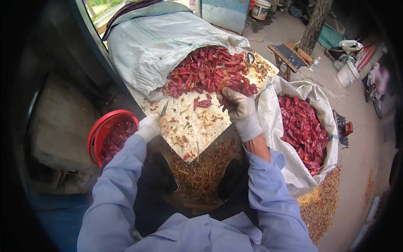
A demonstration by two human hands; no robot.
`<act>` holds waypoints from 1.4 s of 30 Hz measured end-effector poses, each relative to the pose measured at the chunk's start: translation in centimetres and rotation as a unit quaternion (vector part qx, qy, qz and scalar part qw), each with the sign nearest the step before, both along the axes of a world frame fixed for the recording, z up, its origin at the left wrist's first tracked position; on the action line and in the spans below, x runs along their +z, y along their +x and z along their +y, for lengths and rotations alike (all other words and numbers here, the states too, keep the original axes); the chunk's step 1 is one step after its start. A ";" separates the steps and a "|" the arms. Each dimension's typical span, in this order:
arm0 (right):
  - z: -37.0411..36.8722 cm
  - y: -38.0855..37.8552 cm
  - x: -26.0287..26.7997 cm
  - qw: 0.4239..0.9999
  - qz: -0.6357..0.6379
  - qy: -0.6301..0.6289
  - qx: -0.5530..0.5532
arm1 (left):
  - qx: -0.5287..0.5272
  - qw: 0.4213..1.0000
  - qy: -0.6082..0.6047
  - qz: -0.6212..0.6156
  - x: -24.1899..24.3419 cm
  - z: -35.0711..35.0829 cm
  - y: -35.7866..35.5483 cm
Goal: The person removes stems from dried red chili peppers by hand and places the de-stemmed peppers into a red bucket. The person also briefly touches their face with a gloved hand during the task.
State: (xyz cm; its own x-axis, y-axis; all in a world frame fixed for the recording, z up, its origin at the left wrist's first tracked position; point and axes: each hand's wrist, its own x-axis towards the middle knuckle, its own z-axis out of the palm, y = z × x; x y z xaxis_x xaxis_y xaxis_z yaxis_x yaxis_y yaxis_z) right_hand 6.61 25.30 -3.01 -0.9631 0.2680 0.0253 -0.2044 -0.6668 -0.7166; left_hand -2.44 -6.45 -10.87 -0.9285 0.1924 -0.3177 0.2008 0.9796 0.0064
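In my gloved left hand (149,127) I hold orange-handled scissors (164,121), their blades pointing away over the board's left edge. My gloved right hand (240,108) grips a bunch of dried red chillies (241,86) above the right side of the pale board (209,132). A few loose chillies (202,102) lie between my hands among cut stems and seeds. Behind them a large heap of dried chillies (204,69) spills from the mouth of a white woven sack (157,41). A second pair of scissors (248,59) rests by the heap's right side.
An open white sack (330,132) full of chillies (300,132) stands to my right. At my left is a red bucket (94,138) holding chillies. Stems and seeds litter the ground (201,173) between my feet. A small folding stool (289,56) and a tree trunk (316,25) are farther right.
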 end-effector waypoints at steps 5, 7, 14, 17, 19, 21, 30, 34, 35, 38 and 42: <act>-0.3 0.5 0.5 0.997 0.014 0.072 -0.001 | 0.022 0.999 0.036 0.017 -0.7 0.6 0.3; -0.1 0.7 0.7 0.996 0.000 0.091 0.021 | 0.036 0.998 0.041 0.008 -0.7 0.5 0.1; -0.1 0.7 0.5 0.996 0.063 0.066 0.006 | 0.011 0.973 0.216 0.075 1.6 0.8 0.0; 0.0 0.5 0.3 0.999 0.030 0.026 0.020 | -0.056 0.934 0.326 0.137 4.2 2.8 1.3; 0.1 0.4 0.1 0.999 0.012 0.025 0.027 | -0.124 0.901 0.388 0.150 6.5 4.2 2.7; 0.2 0.5 -0.3 0.999 0.023 0.006 0.022 | -0.170 0.876 0.432 0.130 8.8 5.6 3.9; 1.1 -0.7 -2.8 0.984 0.126 -0.005 0.124 | -0.314 0.807 0.488 0.111 12.5 8.3 5.2; 0.9 -0.9 -3.2 0.979 0.153 -0.012 0.137 | -0.337 0.800 0.477 0.140 12.6 8.4 5.0; 0.9 -0.9 -3.2 0.978 0.151 -0.017 0.141 | -0.337 0.804 0.468 0.144 12.6 8.4 4.9; 1.0 -0.9 -3.3 0.947 0.236 -0.056 0.210 | -0.330 0.819 0.446 0.144 12.8 8.4 5.0; 1.2 -0.6 -3.7 0.986 0.087 -0.031 0.138 | -0.327 0.838 0.414 0.138 12.7 8.2 5.0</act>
State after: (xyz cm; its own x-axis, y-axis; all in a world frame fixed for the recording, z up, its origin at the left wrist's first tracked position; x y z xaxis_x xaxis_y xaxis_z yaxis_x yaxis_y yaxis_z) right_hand 6.01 26.45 -6.69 -0.9820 0.0018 0.1891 -0.1251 -0.7560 -0.6425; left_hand 2.56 1.74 1.87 -0.5554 0.7365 0.3862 0.7984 0.3424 0.4953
